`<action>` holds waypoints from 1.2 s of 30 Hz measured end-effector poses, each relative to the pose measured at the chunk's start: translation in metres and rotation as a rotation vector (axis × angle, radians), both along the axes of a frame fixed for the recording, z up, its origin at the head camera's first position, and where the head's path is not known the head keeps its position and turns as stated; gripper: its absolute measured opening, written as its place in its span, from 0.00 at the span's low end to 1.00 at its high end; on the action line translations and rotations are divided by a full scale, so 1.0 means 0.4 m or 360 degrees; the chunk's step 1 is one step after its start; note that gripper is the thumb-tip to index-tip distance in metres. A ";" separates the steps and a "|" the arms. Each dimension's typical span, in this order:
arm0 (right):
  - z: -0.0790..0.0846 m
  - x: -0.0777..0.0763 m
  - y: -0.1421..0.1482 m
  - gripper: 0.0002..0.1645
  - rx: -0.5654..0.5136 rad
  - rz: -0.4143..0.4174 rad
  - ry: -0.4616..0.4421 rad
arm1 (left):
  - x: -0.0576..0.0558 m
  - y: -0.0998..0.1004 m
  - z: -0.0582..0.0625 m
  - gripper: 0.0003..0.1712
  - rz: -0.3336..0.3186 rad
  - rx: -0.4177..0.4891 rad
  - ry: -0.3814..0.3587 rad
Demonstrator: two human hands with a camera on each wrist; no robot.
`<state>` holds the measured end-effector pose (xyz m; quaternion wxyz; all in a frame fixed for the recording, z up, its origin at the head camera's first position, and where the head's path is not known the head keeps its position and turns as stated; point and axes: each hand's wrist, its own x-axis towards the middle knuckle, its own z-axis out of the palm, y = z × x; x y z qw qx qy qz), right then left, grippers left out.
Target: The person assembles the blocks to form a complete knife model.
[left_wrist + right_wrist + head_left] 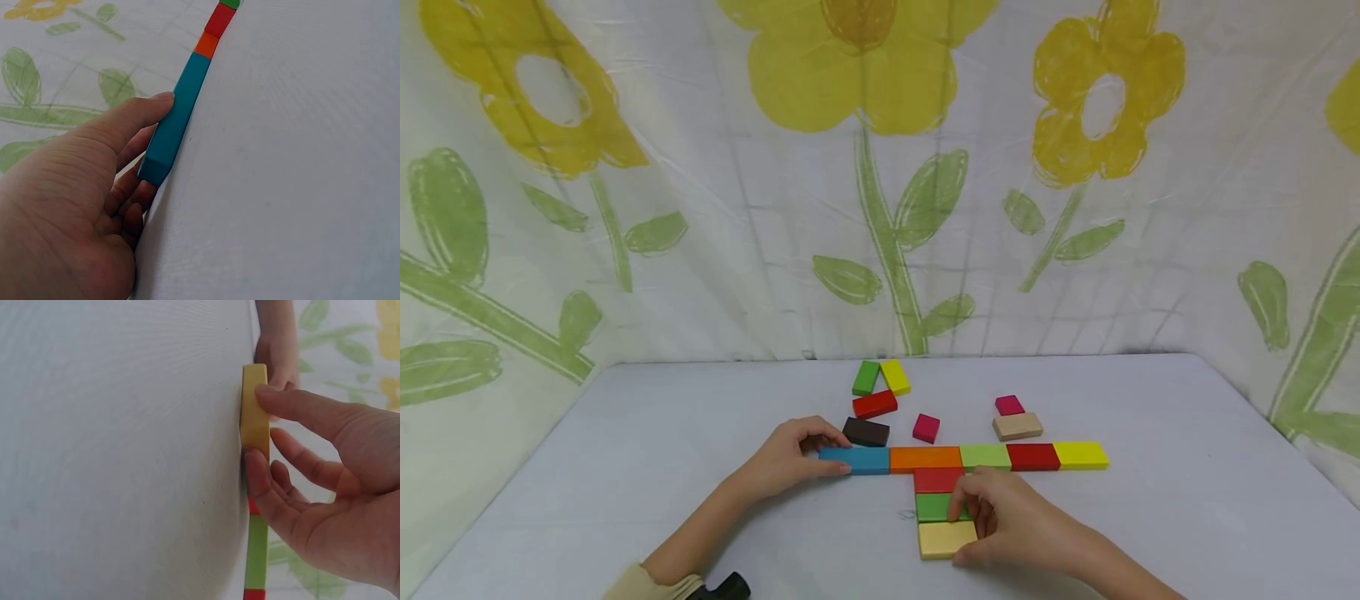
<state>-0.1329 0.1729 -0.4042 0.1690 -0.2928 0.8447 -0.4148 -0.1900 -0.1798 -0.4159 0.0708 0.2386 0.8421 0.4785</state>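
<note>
My left hand (pixel 786 458) grips the left end of a blue block (pixel 861 461), thumb on its near side and fingers at its far side. To its right an orange block (pixel 925 459), a light green block (pixel 986 457), a dark red block (pixel 1033 457) and a yellow block (pixel 1081 455) make a row. Below the orange one, a red block (pixel 937 480), a green block (pixel 934 507) and a pale wooden block (pixel 942 542) form a column towards me. The right hand (pixel 1018 521) pinches the pale wooden block (pixel 253 409) at its right part, partly covering the green one.
Behind the row lie a dark brown block (pixel 867 432), a magenta block (pixel 927 428), a tan block (pixel 1018 427) with another magenta block (pixel 1009 405), and red, green and yellow blocks (pixel 896 377). A flowered cloth (pixel 722 208) hangs behind the white table (pixel 625 450).
</note>
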 end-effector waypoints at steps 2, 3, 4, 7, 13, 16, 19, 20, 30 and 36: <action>0.017 0.007 -0.006 0.19 0.0021 -0.0007 -0.0020 | 0.000 0.000 0.000 0.13 0.0003 -0.0005 0.0000; 0.021 0.009 -0.008 0.19 0.0024 -0.0012 -0.0032 | 0.000 0.000 0.001 0.13 0.0002 -0.0007 0.0003; 0.021 0.009 -0.008 0.19 0.0030 -0.0014 -0.0039 | 0.000 0.000 0.001 0.13 0.0000 -0.0007 0.0005; -0.009 -0.003 0.000 0.20 0.0039 -0.0021 -0.0053 | 0.001 0.000 0.001 0.13 -0.0005 -0.0005 0.0008; -0.071 -0.027 0.019 0.21 0.0024 -0.0012 -0.0049 | 0.002 0.001 0.001 0.13 -0.0011 0.0007 0.0013; -0.055 -0.021 0.014 0.21 0.0009 0.0002 -0.0049 | 0.001 0.000 0.000 0.13 -0.0013 0.0011 0.0015; -0.022 -0.006 0.004 0.19 0.0028 -0.0007 -0.0060 | 0.001 0.001 0.000 0.14 -0.0016 0.0013 0.0015; -0.012 -0.002 0.001 0.19 0.0038 -0.0013 -0.0063 | 0.001 0.001 0.000 0.14 -0.0014 0.0012 0.0012; 0.026 0.013 -0.012 0.17 0.0084 -0.0021 -0.0063 | 0.002 0.000 0.002 0.14 -0.0002 -0.0007 -0.0002; 0.044 0.021 -0.019 0.18 0.0096 -0.0080 -0.0135 | 0.001 -0.001 0.001 0.14 0.0005 -0.0009 -0.0007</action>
